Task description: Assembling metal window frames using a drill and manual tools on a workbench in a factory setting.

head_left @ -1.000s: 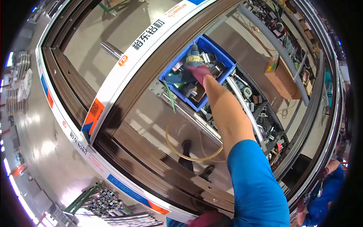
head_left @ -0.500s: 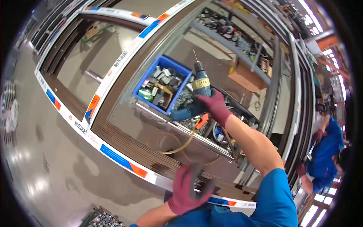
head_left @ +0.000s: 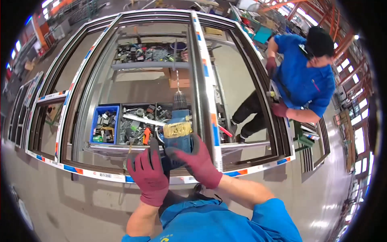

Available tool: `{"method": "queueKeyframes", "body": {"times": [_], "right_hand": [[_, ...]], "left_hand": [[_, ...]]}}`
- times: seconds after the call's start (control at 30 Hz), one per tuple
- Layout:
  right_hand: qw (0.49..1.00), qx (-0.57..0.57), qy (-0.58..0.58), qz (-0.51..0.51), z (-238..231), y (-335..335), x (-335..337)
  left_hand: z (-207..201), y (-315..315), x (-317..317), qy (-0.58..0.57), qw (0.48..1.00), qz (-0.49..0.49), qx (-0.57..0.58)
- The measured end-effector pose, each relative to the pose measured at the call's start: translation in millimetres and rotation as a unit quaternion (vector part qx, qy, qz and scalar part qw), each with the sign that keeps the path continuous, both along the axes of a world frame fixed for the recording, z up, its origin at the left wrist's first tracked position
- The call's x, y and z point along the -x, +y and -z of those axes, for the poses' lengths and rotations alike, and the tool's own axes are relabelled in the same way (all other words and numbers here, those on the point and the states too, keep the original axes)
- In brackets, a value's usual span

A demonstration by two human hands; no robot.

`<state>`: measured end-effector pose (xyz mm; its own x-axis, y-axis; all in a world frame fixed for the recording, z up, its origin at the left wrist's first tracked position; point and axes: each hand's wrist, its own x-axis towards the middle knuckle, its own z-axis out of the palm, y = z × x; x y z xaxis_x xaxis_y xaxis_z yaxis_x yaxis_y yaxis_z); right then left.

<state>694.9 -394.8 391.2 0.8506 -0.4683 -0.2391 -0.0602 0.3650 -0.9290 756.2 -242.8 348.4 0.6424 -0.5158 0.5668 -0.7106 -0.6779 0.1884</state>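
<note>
A blue power drill with worn yellow tape round its body points away from me, its long bit fitted in the black chuck. My right hand, in a maroon glove with grey fingertips, is closed round the drill's rear and handle. Just left of the handle, my left hand in a matching glove has its fingers apart and raised; whether it touches the drill I cannot tell. Below the drill lies a large brown window frame with white protective tape along its edges.
Under the frame's opening sit a blue bin of small metal parts and an orange-handled tool. Farther off is a shelf of hardware. On the right a person in blue works at the frame with gloved hands.
My right hand has lifted the drill from among the parts and brought it nearer me. My left hand has come up beside it. The view has turned, showing more of the other person.
</note>
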Motion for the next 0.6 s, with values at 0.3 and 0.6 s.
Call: {"method": "queueKeyframes", "body": {"times": [0.3, 0.6], "right_hand": [[0.994, -0.051, 0.032, 0.092, 13, -74, 181], [0.977, -0.048, 0.051, 0.202, -12, -103, 234]], "left_hand": [[-8, -78, 124, 0.076, 0.971, 0.224, 0.041], [-4, -146, 173, 0.137, 0.940, 0.304, 0.072]]}}
